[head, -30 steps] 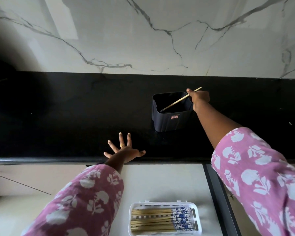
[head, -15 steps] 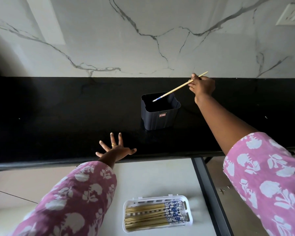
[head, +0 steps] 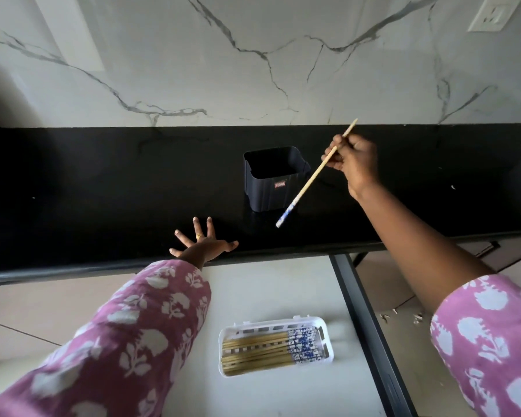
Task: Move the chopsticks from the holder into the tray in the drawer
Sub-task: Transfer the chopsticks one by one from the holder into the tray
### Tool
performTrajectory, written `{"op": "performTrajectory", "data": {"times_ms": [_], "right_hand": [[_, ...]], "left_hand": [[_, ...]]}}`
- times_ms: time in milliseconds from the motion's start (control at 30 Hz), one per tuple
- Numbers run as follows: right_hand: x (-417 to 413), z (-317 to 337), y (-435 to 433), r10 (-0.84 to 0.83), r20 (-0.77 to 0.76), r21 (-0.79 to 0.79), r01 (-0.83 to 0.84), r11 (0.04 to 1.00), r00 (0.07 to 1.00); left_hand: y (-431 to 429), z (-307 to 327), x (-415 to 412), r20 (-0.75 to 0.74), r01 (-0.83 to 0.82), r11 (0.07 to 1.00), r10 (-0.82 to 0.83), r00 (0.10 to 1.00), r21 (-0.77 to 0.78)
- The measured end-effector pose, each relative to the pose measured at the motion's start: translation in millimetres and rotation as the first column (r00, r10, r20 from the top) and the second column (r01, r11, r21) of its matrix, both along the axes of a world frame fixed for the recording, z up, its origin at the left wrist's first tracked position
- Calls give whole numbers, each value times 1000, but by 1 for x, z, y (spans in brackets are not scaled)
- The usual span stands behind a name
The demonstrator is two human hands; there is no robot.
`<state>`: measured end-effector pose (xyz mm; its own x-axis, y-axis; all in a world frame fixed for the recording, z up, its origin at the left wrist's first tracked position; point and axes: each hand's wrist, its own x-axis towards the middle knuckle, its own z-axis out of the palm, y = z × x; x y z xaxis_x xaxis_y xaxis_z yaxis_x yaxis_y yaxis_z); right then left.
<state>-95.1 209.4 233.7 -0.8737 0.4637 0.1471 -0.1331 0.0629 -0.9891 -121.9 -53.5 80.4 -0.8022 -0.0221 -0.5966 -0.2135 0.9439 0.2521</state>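
fingers (head: 208, 228) of my left hand (head: 205, 247) lie spread flat on the front edge of the black counter (head: 103, 191), holding nothing. right of them stands the dark holder (head: 271, 188), and i see no sticks in it. my right hand (head: 358, 164) pinches one chopstick (head: 307, 183) near its bare end, so its long axis slants down-left, the blue end hanging over the counter just beside the holder's front corner. the tray (head: 328, 344) sits below in the open drawer (head: 283, 284), nearer me and a little left of that hand, its chopsticks (head: 253, 352) lying crosswise with blue ends right. i judge my stick must swing round to match, clearing the counter lip; the drawer's rail (head: 361, 311) bounds the right
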Motion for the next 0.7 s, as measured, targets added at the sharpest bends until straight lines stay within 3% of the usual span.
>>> {"op": "performTrajectory", "data": {"times_ms": [200,300,400,467,567,633,700], "right_hand": [[30,-74,-38,232,273,141,-278,950,934],[48,-119,-61,283,442,295,-436,850,851],[70,-159,-89,353,595,443,-661,606,722],[88,-181,-108,387,688,499,-787,363,614],[112,-212,-127,382,761,551,-833,48,525],[125,-233,-137,341,806,541,-835,-96,483],[136,-250,-145,288,832,531,-832,-160,475]], "left_hand": [[0,-2,1,-20,6,1000,-6,1000,18],[0,-3,0,-26,-1,1000,2,1000,22],[0,-4,-1,-22,-2,1000,3,1000,24],[0,-3,-1,-17,0,1000,0,1000,22],[1,-3,-1,-15,-2,1000,2,1000,29],[2,-4,-2,-14,-8,1000,8,1000,30],[2,-4,-2,-11,-11,1000,11,1000,20]]}}
